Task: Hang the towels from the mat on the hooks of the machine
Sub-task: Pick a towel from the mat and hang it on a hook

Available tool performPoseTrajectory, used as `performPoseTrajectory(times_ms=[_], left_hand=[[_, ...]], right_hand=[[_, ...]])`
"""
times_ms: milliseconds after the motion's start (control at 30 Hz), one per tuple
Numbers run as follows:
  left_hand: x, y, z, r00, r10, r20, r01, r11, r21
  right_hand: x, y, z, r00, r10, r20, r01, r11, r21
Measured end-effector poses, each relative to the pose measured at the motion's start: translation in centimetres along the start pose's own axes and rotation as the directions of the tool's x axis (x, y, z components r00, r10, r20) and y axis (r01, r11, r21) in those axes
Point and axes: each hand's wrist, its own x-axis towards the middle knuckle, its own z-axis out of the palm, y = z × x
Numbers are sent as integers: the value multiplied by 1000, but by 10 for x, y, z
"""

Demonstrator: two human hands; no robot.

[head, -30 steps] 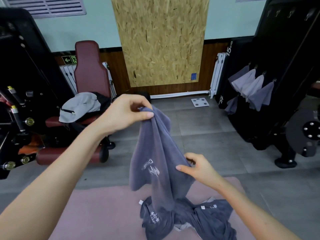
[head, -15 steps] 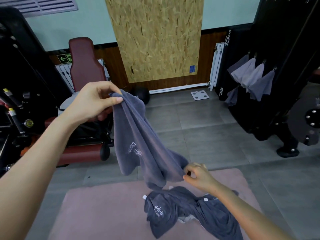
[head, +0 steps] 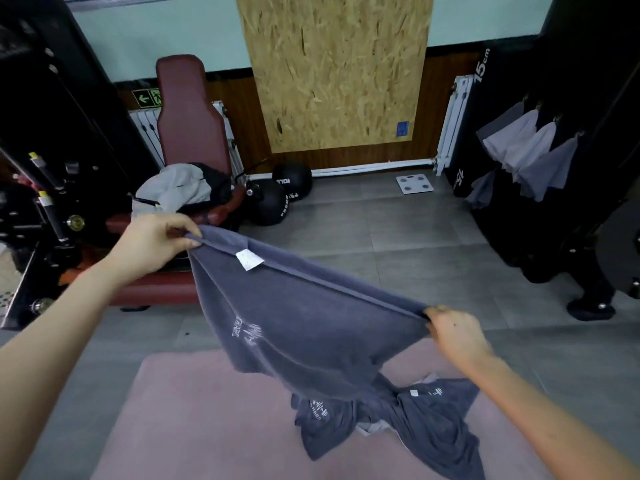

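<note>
A dark grey towel (head: 304, 320) with a white label is stretched out in the air between both hands. My left hand (head: 152, 242) pinches its upper left corner. My right hand (head: 453, 332) grips the opposite corner, lower and to the right. Beneath it a heap of dark grey towels (head: 398, 420) lies on the pink mat (head: 207, 420). At the right stands the black machine (head: 588, 81), where several grey towels (head: 530, 154) hang from its hooks.
A dark red padded seat (head: 187, 133) with a grey and black garment on it stands at the left beside black gym equipment (head: 45, 168). Two black medicine balls (head: 280, 192) and a white scale (head: 414, 183) lie on the grey tiled floor by the wall.
The hanging towel has been pulled out wide: my right hand drew its corner rightward while my left hand kept the other corner. The view tilted down a little.
</note>
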Motion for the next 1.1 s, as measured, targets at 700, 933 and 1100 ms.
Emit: performPoseTrajectory(times_ms=[700,933,1100], left_hand=[[-31,-53,50,955,-291,52,296,946,-131],[-26,-59,64,908,-416,40,405,854,-327],[-28,-64,67,918,-393,59,395,884,-250]], right_hand=[[20,45,-64,982,31,185,-187,166,968],[17,39,-71,962,-63,264,-241,248,938],[13,36,-65,972,22,233,-231,247,941]])
